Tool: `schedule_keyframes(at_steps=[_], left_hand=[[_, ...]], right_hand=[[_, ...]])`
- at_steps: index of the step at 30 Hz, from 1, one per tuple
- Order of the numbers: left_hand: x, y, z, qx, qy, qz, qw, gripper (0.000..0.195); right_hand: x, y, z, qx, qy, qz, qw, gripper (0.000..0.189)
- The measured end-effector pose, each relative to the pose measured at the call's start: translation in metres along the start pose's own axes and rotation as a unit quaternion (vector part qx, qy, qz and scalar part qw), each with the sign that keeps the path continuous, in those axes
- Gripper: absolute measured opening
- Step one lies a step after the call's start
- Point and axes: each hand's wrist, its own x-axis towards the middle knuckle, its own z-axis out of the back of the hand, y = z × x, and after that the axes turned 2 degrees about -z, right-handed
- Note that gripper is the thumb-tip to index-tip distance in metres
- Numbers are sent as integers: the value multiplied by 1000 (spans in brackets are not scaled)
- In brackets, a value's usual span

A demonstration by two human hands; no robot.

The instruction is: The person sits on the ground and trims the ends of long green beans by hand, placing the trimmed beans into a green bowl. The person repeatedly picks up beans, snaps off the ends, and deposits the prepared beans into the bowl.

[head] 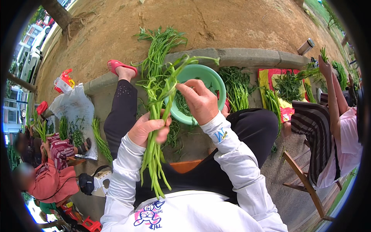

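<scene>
A bunch of long green leafy stems (154,145) is gripped in my left hand (150,129), cut ends hanging towards my lap and tops pointing away from me. My right hand (198,100) is raised beside the bunch's upper part, thumb and index finger pinched together near a leaf; whether they pinch a leaf is unclear. Under that hand stands a light green plastic basin (221,84) with loose leaves (182,104) inside. A pile of leafy stems (158,52) lies beyond the bunch, across the stone kerb. More stems (237,95) lie right of the basin.
The stone kerb (249,58) runs across in front, bearing a steel tumbler (305,46) at right. A person in striped trousers (313,130) sits at right by a wooden chair (304,177). Other people sit at left near a plastic sheet (72,101) and stems (101,139).
</scene>
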Motion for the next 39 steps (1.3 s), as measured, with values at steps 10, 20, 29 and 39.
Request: schedule_keyframes(at_steps=[10,20,29,39], left_hand=[[-1,4,-7,28,-15,3,999,32],[3,8,-6,4,2,-11,1000,31],[4,6,-10,-2,17,-8,1000,33],[-22,-18,-4,84,-43,-87,992,35]], right_hand=[[-2,-6,-4,-85,-3,49,995,12],[-16,-8,-19,156,-9,-246,957,10],[-22,-27,-9,655,17,-528,540,14],[-31,-78,-27,371,-57,-593,713,16]])
